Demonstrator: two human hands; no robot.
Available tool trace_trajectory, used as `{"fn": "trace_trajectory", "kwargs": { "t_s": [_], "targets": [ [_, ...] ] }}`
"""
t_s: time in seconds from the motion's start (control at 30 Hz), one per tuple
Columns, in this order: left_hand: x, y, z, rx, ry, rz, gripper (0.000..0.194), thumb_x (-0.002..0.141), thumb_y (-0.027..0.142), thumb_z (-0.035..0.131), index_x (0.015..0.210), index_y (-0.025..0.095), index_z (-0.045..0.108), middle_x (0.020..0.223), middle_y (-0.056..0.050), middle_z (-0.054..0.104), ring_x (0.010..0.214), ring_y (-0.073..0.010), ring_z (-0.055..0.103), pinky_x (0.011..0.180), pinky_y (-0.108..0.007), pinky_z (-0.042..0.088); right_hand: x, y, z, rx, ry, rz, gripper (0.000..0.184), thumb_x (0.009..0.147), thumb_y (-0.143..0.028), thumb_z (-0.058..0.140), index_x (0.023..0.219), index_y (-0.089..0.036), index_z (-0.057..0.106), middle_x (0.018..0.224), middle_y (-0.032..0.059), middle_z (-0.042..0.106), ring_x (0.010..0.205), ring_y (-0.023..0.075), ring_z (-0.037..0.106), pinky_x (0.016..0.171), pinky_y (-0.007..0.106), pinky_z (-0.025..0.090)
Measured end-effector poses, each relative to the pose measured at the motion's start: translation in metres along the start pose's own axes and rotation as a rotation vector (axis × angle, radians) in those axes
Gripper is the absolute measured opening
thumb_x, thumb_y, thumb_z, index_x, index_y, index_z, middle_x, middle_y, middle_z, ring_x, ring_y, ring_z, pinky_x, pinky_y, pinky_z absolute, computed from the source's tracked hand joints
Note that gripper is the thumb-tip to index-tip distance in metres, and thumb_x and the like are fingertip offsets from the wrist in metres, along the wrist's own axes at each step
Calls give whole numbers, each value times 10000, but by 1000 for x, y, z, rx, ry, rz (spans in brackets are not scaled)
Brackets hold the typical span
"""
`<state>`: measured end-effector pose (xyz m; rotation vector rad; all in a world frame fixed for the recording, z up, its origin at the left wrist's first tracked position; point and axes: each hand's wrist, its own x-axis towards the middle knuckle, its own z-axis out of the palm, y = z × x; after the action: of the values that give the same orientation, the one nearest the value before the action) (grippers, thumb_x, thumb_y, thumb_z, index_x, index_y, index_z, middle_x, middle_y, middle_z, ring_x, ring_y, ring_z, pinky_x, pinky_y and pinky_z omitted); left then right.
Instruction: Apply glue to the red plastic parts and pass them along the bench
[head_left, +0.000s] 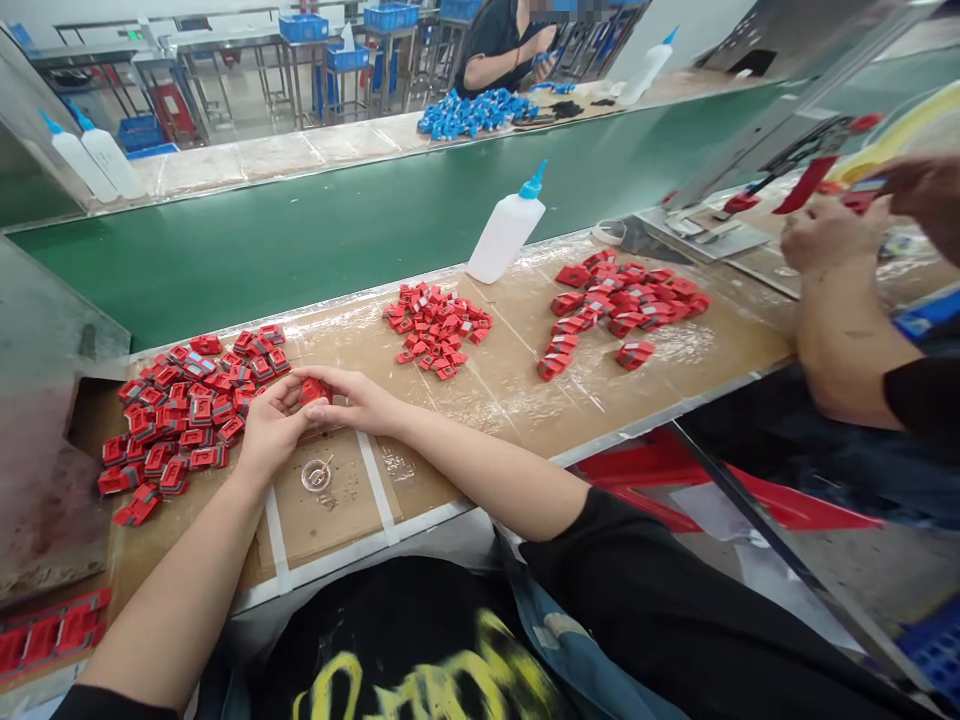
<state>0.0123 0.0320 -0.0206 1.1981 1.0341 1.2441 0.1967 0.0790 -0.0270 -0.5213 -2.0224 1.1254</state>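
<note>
Between my two hands is a small red plastic part (pixel 315 391), partly covered by the fingers. My left hand (pixel 271 425) grips it from the left, and my right hand (pixel 358 400) closes on it from the right. Just left of my hands lies a heap of red and grey plastic parts (pixel 199 405). To the right sits a pile of smaller red pieces (pixel 437 328). Below my hands a small clear round dish (pixel 316 475) with a thin stick in it rests on a taped cardboard sheet (pixel 330 515).
A white squeeze bottle (pixel 506 230) with a blue tip stands at the bench's back edge, before a green conveyor belt (pixel 315 240). More red parts (pixel 630 295) lie right. A co-worker's hands (pixel 832 225) work at far right; another person (pixel 506 50) sits across, behind blue parts (pixel 476 113).
</note>
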Motion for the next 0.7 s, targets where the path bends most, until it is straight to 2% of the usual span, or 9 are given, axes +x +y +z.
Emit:
{"fn": "trace_trajectory", "kwargs": {
  "t_s": [0.07,0.13,0.27,0.33,0.43,0.53,0.63,0.67,0.7],
  "targets": [
    [-1,3,3,9,29,0,556,716,325,895,1217,167,712,1207,-113,760,1115,-283,725,938,-376,601,3,-4,-3,-8,-34,-29,622,929,-404,702,1491,-238,494,1430,101,619,1290,236,608,1113,396,481],
    [-3,9,5,59,2,-2,521,722,349,890,1178,163,719,1156,-107,775,1086,-286,734,915,-375,603,4,-11,-9,-70,-93,-92,636,921,-392,717,1491,-238,483,1454,109,592,1336,234,570,1126,389,468],
    [-7,27,3,329,-191,-14,545,764,460,842,1212,188,694,1134,-110,776,1022,-300,745,873,-409,605,-21,-32,-28,-444,-76,-181,526,930,-464,688,1379,-211,582,1467,164,532,1367,279,508,1119,445,448],
    [-1,38,-5,664,-176,117,568,791,513,806,1258,216,684,1202,-123,751,1082,-321,712,939,-462,574,-55,-39,-43,-685,-40,-99,547,878,-562,714,1272,-187,651,1360,184,582,1256,318,554,1061,491,460],
    [23,52,-22,1241,-80,375,531,834,471,771,1290,218,675,1261,-162,718,1248,-382,598,1085,-569,444,-123,-41,-76,-967,32,176,514,852,-628,707,1098,-177,716,1212,177,626,1117,328,585,979,492,466],
    [58,55,-35,1599,-160,458,387,807,295,790,1176,208,714,1117,-152,762,1263,-393,576,1184,-634,276,-174,-41,-109,-1190,275,434,513,885,-624,656,1082,-154,718,1124,190,626,1038,332,588,910,464,465],
    [85,55,-38,1739,-319,445,212,754,158,790,954,216,746,905,-91,766,1098,-343,665,1246,-632,124,-172,-50,-115,-1238,547,452,548,945,-595,581,1213,-125,667,1133,206,625,1059,340,579,917,453,445],
    [89,55,-37,1737,-344,451,219,754,135,779,955,215,745,911,-86,761,1077,-330,675,1253,-624,116,-161,-56,-108,-1166,555,413,506,973,-573,547,1190,-132,667,1112,190,639,1051,319,587,916,427,443],
    [89,56,-35,1708,-341,465,260,764,127,768,1009,211,743,969,-93,757,1092,-326,674,1253,-613,151,-145,-62,-97,-1062,502,373,451,1000,-550,513,1120,-147,677,1058,160,658,1007,285,603,889,388,445]
  ]
}}
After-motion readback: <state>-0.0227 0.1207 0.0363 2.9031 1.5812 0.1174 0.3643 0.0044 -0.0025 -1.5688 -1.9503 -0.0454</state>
